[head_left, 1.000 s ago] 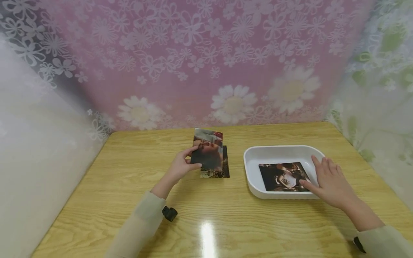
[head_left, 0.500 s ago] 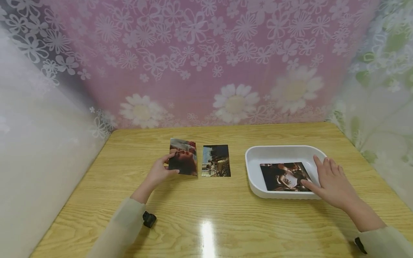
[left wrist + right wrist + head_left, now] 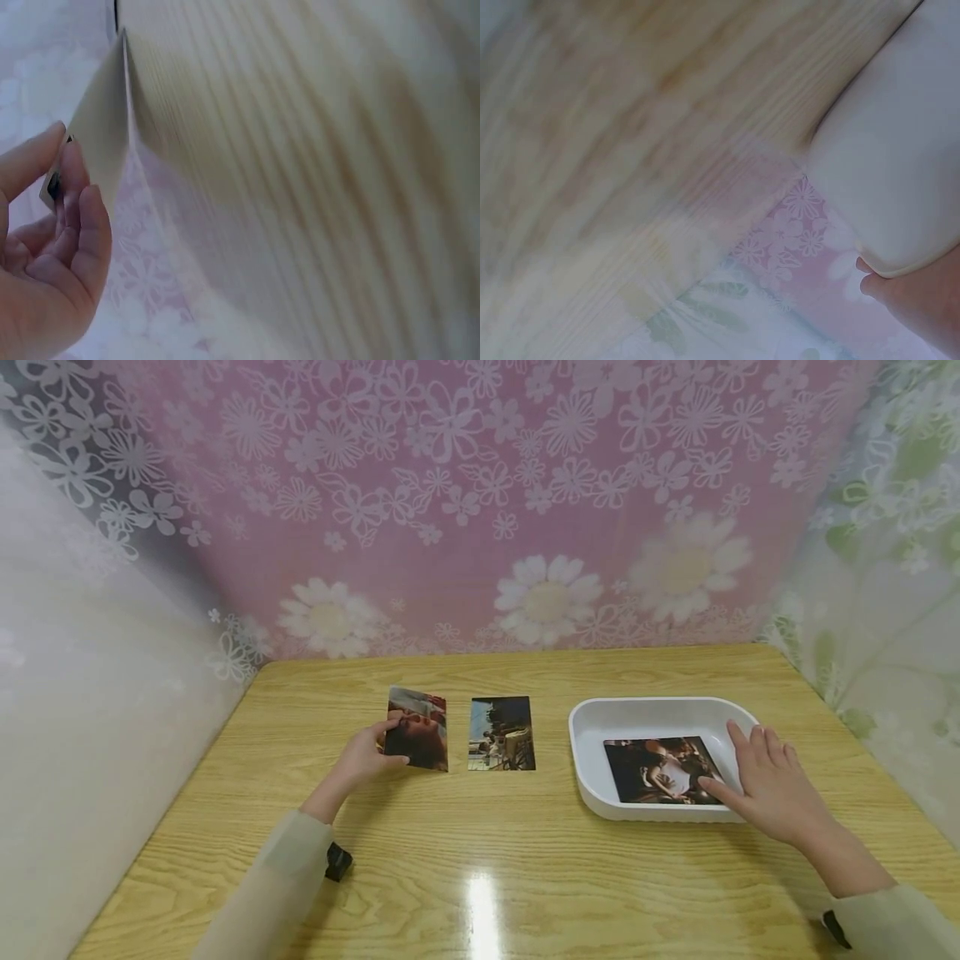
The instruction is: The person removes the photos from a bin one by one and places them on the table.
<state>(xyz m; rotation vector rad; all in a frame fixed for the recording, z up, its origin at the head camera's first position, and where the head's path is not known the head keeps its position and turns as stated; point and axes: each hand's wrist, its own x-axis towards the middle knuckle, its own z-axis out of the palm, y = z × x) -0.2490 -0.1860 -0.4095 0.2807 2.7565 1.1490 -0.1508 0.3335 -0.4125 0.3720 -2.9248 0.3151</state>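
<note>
My left hand [image 3: 362, 757] pinches a photo print [image 3: 422, 737] of a face by its left side, thumb in front. The print is tilted; in the left wrist view, the pale back of this photo print [image 3: 101, 112] faces the camera and its far edge meets the table or nearly so. Just to its right, a second photo print [image 3: 501, 735] lies flat. My right hand [image 3: 782, 793] rests over the right rim of a white tray [image 3: 645, 714], fingers extended and thumb reaching inside. In the tray lies a dark photo print [image 3: 660, 772], its right end beside my thumb.
All this stands on a wood-grain table [image 3: 450, 835]. A pink flowered backdrop [image 3: 442, 527] rises behind the table, with pale cloth sides at left and right. A small black device [image 3: 338, 862] sits at the left cuff.
My left hand has carried the face print leftward and down toward the table, so the second print behind it is uncovered. The right hand and tray stay put.
</note>
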